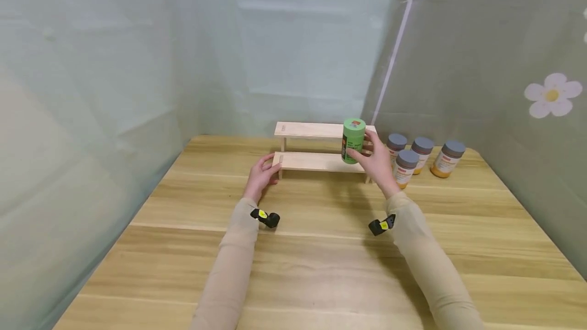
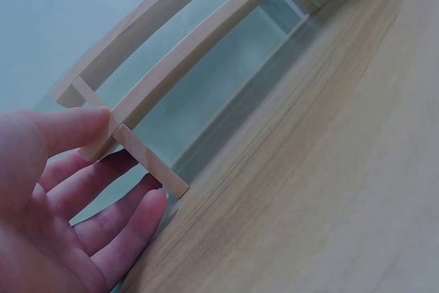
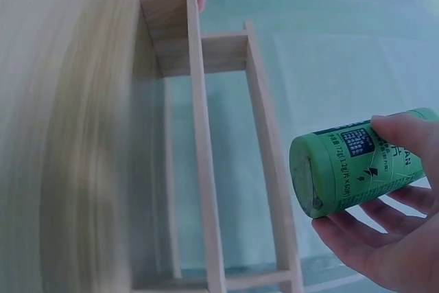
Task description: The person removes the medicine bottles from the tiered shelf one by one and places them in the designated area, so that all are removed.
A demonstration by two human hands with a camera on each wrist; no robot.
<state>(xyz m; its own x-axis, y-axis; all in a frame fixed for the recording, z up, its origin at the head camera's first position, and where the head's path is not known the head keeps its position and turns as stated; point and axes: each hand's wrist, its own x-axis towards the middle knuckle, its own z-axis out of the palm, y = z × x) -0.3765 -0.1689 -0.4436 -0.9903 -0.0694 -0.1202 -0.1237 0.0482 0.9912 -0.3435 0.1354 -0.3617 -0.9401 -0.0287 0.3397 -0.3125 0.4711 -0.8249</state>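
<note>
A green lidded supplement bottle (image 1: 353,141) is gripped in my right hand (image 1: 377,159), thumb on one side and fingers on the other. In the right wrist view the bottle (image 3: 357,162) is tilted, its base apart from the two-tier wooden shelf (image 3: 206,169). From the head it appears in front of the upper tier and over the lower one. My left hand (image 1: 260,176) holds the left end of the shelf's lower tier (image 1: 312,161). In the left wrist view the thumb of that hand (image 2: 41,190) lies on the board, with fingers curled below beside the leg.
Several bottles with grey lids and orange-and-white bodies stand right of the shelf, among them a front one (image 1: 405,169) and a rightmost one (image 1: 447,159). They sit close to my right hand. A pale curtain (image 1: 293,55) hangs behind the wooden table (image 1: 316,269).
</note>
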